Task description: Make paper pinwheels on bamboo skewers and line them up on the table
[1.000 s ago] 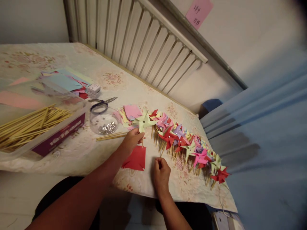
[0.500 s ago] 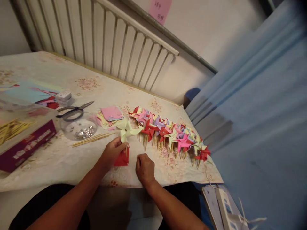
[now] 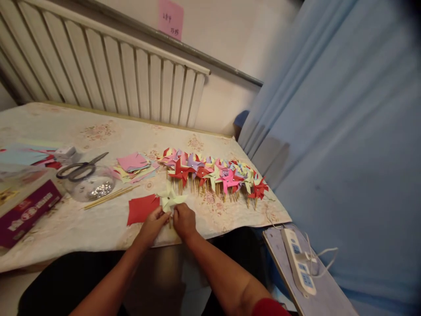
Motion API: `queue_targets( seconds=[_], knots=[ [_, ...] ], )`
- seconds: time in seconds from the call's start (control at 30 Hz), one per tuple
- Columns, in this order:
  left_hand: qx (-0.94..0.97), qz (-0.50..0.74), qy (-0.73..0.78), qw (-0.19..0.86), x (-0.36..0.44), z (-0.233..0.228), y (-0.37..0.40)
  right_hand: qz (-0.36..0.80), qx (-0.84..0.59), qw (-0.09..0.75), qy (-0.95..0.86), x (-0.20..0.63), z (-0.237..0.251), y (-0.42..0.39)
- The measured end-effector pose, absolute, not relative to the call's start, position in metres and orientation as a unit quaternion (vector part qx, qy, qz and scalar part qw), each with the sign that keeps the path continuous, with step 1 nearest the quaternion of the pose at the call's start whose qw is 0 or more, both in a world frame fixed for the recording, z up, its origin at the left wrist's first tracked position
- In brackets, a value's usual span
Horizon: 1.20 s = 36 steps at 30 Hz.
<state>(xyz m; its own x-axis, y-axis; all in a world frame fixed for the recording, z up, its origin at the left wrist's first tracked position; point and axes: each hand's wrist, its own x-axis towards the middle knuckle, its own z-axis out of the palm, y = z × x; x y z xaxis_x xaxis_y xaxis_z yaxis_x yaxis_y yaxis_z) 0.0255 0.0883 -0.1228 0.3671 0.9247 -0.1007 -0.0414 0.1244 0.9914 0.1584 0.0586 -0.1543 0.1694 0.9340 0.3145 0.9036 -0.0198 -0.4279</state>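
Note:
A pale green paper pinwheel (image 3: 169, 198) on a thin stick is upright at the table's front edge. My left hand (image 3: 154, 224) pinches it just below the blades. Close on its other side, my right hand (image 3: 184, 220) is closed, its fingertips up against the lower blades; what they grip is hidden. Red paper squares with cut corners (image 3: 142, 209) lie left of the pinwheel. To the right stand rows of finished pinwheels (image 3: 210, 173) in red, pink, purple and green, on sticks.
Loose sticks (image 3: 110, 197), a clear dish of metal pins (image 3: 98, 189), scissors (image 3: 79, 169) and cut coloured paper (image 3: 133, 162) lie to the left. A purple-sided box (image 3: 31, 213) stands farther left. A power strip (image 3: 297, 261) is at lower right, near the blue curtain (image 3: 315, 145).
My right hand has come from apart on the right to the pinwheel. The pinwheel has moved off the red paper, to its right. The view has shifted.

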Motion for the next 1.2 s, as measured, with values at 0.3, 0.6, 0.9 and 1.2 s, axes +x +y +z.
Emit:
queue_targets(
  seconds=[0.3, 0.6, 0.9, 1.2],
  knots=[
    [0.579, 0.392, 0.449, 0.556, 0.036, -0.137, 0.09, 0.181, -0.667, 0.426, -0.584, 0.169, -0.15, 0.044],
    [0.576, 0.4, 0.447, 0.556, 0.053, -0.134, 0.09, 0.379, -0.62, 0.534, -0.432, 0.169, -0.146, 0.043],
    [0.624, 0.372, 0.459, 0.511, 0.056, -0.13, 0.091, 0.388, -0.621, 0.56, -0.388, 0.17, -0.14, 0.046],
    [0.815, 0.297, 0.419, 0.269, 0.039, -0.143, 0.098, 0.39, -0.598, 0.602, -0.358, 0.189, -0.148, 0.036]
  ],
)
